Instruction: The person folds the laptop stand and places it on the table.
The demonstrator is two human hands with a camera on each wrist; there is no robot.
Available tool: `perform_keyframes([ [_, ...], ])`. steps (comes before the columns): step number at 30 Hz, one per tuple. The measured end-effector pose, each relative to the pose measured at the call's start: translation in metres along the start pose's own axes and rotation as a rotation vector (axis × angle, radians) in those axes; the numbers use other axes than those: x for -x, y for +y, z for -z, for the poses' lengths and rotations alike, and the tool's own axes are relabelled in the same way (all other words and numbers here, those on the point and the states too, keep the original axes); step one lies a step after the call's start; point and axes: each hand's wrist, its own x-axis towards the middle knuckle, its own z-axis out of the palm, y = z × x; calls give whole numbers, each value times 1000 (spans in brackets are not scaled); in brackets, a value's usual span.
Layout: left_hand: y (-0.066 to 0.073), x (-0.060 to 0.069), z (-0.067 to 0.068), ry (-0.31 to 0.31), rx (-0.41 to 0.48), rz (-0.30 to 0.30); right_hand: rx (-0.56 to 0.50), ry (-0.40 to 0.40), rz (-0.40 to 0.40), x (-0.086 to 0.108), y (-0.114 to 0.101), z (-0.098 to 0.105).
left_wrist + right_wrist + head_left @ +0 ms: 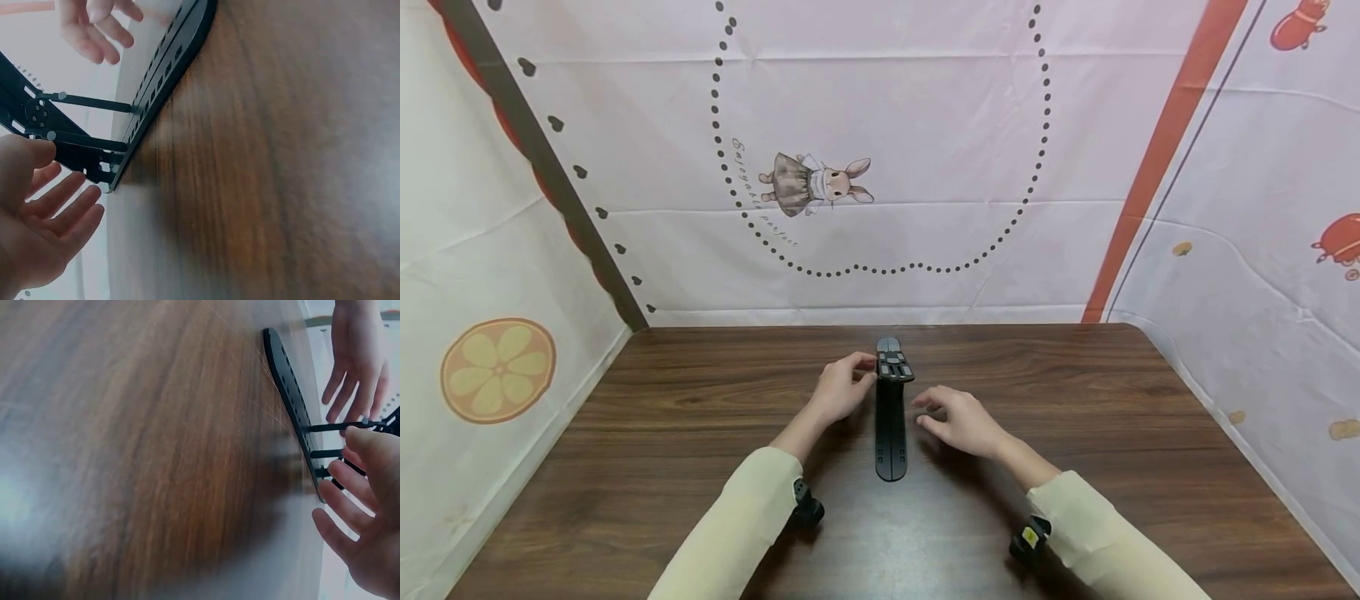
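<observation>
Flanks the black stand (pixel 891 429) on the counter (pixel 700 400) with left hand (pixel 841 387) close beside and right hand (pixel 961 421) slightly apart, with fingers (pixel 75 208) of both loosely spread, gripping nothing.

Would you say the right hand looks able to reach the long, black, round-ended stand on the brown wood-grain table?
Probably yes: the right hand is just beside the black stand, with nothing visible between them.

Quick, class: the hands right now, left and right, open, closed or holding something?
Left hand: open, beside the black stand; whether it touches cannot be told.
Right hand: open, holding nothing, apart from the stand.
</observation>
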Motion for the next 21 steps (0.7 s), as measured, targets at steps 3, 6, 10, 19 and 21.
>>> perform_keyframes([
  [3,-1,5,1,25,12,-13,-42,56,-32,-4,2,-2],
  [6,-3,11,0,50,29,-21,-78,113,-71,-9,4,-3],
  [10,-6,16,-2,59,49,-11,-92,167,-133,-14,8,-6],
  [19,-7,19,-8,46,84,-1,-143,183,-257,-27,5,-17],
  [21,-7,19,-10,40,89,7,-149,186,-271,-30,3,-20],
])
